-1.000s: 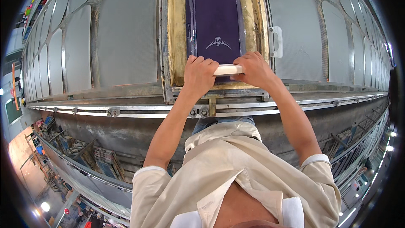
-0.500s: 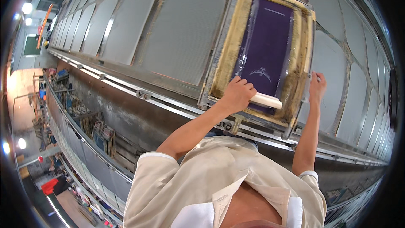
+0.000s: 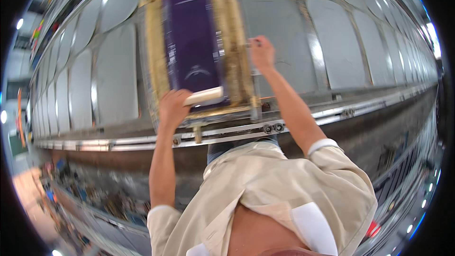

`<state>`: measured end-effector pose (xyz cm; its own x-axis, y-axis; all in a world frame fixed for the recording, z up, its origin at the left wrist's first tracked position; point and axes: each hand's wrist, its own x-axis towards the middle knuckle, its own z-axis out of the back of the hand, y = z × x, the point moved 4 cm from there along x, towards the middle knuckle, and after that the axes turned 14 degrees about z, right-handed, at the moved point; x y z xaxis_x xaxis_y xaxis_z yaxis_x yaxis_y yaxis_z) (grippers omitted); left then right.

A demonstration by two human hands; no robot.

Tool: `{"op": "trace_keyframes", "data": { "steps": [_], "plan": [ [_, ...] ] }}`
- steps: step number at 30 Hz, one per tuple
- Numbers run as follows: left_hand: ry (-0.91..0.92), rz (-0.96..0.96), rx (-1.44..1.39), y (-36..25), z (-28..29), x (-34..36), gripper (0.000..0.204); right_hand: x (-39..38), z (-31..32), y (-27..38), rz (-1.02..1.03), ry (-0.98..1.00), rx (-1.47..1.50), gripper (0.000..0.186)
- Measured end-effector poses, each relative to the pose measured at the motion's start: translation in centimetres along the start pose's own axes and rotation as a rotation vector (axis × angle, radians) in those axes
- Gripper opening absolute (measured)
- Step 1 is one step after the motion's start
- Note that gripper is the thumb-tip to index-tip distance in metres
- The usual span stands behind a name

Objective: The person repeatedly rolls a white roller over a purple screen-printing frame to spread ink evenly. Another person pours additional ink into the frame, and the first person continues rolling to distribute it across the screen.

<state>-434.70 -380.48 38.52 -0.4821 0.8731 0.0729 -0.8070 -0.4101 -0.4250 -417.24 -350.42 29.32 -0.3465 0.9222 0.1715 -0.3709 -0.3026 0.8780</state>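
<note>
A screen-printing frame [image 3: 156,42] with yellowed, worn borders lies on the long table, left of the middle. Its inner mesh [image 3: 189,33] is covered with dark purple ink, with a pale curved mark toward the near end. Inside that near end lies a squeegee [image 3: 204,96] with a cream-coloured bar, set across the mesh. My left hand [image 3: 174,106] is closed round its left end. At the frame's right rail, my right hand [image 3: 262,53] is closed on a small dark part of the frame, mostly hidden by the fingers.
Grey flat panels [image 3: 116,76] line the table in rows on both sides of the frame. A metal rail [image 3: 128,144] with rollers runs along the table's near edge, close to my waist. Behind me, at lower left, racks [image 3: 113,199] hold stacked items, blurred.
The view has swung, so the frame now appears farther left and more upright. Both hands keep their places, the left on the squeegee and the right at the frame's side.
</note>
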Motion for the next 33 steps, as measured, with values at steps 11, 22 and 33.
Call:
{"op": "trace_keyframes", "data": {
  "steps": [11, 22, 33],
  "plan": [
    [0.085, -0.185, 0.136, 2.4, 0.0, -6.9, 0.049, -1.4, -3.0, 1.0, -0.08, -0.043, -0.043, 0.025],
    [-0.008, -0.231, 0.175, 8.4, -0.5, 13.9, 0.044, 1.0, -2.5, 3.0, -0.084, 0.401, -0.543, 0.033],
    [0.169, 0.011, 0.114, 11.9, 1.4, 41.7, 0.028, 24.7, -18.4, 15.1, 0.73, 0.832, -0.451, 0.042]
  ]
}}
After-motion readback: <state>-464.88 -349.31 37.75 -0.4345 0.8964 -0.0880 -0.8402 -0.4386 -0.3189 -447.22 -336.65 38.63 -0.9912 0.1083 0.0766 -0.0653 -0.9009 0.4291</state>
